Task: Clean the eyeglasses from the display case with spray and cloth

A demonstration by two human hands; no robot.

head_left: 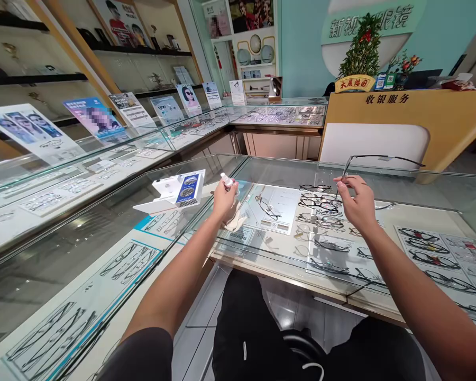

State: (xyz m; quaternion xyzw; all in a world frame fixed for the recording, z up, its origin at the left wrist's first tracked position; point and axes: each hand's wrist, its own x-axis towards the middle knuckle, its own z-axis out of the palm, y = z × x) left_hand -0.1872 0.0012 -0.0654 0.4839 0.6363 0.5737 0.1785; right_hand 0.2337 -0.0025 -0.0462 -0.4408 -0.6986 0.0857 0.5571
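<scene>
My left hand (223, 198) is closed round a small bottle (226, 180) with a white top, held over the glass counter. Beneath that hand a pale crumpled cloth (235, 219) lies on the glass; whether the hand touches it I cannot tell. Between thumb and fingers, my right hand (355, 201) grips a pair of thin dark eyeglasses (384, 156), raised above the counter with one temple reaching out to the right. To the left of the bottle stands an open white-and-blue box (188, 189).
Inside the glass showcase (277, 172) lie several rows of eyeglass frames (321, 203). A second showcase (143, 159) with standing cards (93, 119) runs along the left. Behind, to the right, stands a wooden cashier desk (404, 111) with a plant (360, 50).
</scene>
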